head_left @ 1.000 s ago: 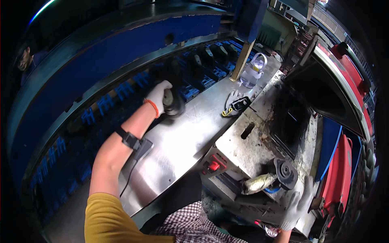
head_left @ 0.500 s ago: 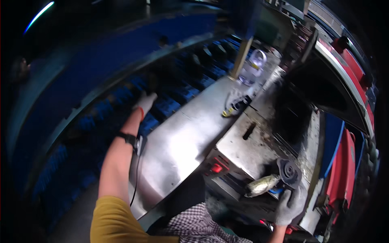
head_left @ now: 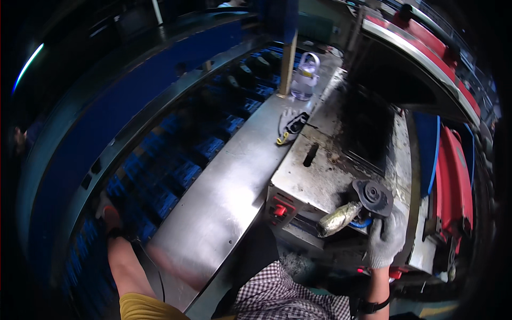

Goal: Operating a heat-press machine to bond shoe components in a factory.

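Note:
My right hand (head_left: 387, 240), in a pale knit glove, is closed on the lower edge of a black part with a round ringed middle (head_left: 372, 196). The part is above the front of a worn metal machine (head_left: 301, 184). Beside it, on the left, a foil-coloured wrapped cylinder (head_left: 338, 220) sticks out, with a bit of blue tubing under the part. My left hand (head_left: 103, 206), also gloved, with an orange band at the wrist, reaches over a dark conveyor with blue slats (head_left: 165, 205). Dimness and blur hide its fingers.
A bare metal ledge (head_left: 213, 197) runs between conveyor and machine. On it stand a clear handled jug (head_left: 305, 80) and a black-and-grey glove-like bundle (head_left: 290, 127). A red switch (head_left: 279, 210) is on the machine's front. Its raised lid (head_left: 421, 69) and a red panel (head_left: 452, 186) are at the right.
My left hand has moved left and nearer along the conveyor. The view has shifted; my right hand keeps the black part at nearly the same spot on the machine.

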The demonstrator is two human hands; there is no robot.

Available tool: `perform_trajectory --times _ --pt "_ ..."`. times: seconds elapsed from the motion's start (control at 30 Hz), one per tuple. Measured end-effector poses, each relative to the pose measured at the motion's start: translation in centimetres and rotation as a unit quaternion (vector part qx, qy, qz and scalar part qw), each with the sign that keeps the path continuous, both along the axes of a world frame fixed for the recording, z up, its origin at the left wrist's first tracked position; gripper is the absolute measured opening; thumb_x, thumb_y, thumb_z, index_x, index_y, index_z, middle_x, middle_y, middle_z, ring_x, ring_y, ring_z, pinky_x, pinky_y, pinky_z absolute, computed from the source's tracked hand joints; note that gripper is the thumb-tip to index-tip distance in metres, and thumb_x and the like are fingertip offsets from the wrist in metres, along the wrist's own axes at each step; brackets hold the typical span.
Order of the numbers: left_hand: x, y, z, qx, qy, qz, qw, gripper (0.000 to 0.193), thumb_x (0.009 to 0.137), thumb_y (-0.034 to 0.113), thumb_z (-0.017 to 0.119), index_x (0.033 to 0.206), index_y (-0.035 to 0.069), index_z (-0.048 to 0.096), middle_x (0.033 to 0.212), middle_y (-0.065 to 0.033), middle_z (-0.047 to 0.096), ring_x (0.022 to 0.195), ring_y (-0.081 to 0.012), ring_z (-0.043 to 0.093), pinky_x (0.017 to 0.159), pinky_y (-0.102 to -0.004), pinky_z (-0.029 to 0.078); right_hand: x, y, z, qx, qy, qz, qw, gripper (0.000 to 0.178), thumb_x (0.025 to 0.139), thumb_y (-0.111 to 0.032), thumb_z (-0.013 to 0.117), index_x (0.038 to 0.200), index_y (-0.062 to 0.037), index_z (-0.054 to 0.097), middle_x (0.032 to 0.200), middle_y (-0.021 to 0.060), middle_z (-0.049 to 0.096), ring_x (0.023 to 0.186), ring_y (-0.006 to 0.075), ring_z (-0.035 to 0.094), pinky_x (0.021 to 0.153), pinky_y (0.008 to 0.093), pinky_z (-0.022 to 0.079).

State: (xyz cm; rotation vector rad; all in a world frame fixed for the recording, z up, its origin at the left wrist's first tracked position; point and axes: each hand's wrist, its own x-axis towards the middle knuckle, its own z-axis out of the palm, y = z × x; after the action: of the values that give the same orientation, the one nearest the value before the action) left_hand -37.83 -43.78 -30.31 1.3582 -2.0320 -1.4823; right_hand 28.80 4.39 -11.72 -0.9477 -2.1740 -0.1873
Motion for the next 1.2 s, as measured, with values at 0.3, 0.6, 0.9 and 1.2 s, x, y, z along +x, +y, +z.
perform_trajectory --times 0.3,0.6,0.9,1.2 --pt "-4.2 -11.8 -0.3 0.422 0.25 -0.206 0.847 0.053 0.098 0.051 0.065 0.127 0.007 0.07 0.129 -0.0157 0.069 0.118 -0.0333 0.064 0.11 -0.0496 0.047 0.2 1.0 0.5 0.005 0.03 0.029 0.999 0.027 0.078 -0.003 0.076 0.105 -0.0052 0.072 0.104 0.0152 0.072 0.105 0.0376 0.069 0.092 0.0466 0.055" --pt "16.9 1.1 7.0 0.519 0.255 -0.221 0.786 0.035 0.089 0.037 0.064 0.104 0.006 0.073 0.108 -0.0144 0.075 0.098 -0.0343 0.072 0.096 -0.0619 0.054 0.8 0.9 -0.7 -0.159 0.326 0.065 0.93 0.024 0.091 0.007 0.065 0.113 -0.0005 0.07 0.103 0.0136 0.071 0.096 0.026 0.069 0.091 0.0346 0.055" --pt "33.1 24.4 20.8 0.66 0.2 -0.57 0.447 0.079 0.085 0.031 0.069 0.155 -0.001 0.049 0.159 -0.0263 0.048 0.143 -0.0446 0.051 0.125 -0.0611 0.035 -6.9 -2.7 10.0 -0.336 0.249 0.439 0.795 0.066 0.103 -0.016 0.062 0.161 0.0008 0.036 0.119 0.0178 0.064 0.111 0.0281 0.064 0.102 0.0371 0.051" --pt "39.4 43.2 27.1 0.412 0.158 -0.817 0.372 0.076 0.1 0.041 0.062 0.158 -0.004 0.041 0.154 -0.0235 0.055 0.143 -0.0314 0.054 0.122 -0.0408 0.04 -9.9 4.9 12.7 -0.579 0.333 0.425 0.611 0.078 0.097 -0.035 0.068 0.159 0.0004 0.037 0.134 0.0119 0.063 0.115 0.0161 0.066 0.1 0.0324 0.055"
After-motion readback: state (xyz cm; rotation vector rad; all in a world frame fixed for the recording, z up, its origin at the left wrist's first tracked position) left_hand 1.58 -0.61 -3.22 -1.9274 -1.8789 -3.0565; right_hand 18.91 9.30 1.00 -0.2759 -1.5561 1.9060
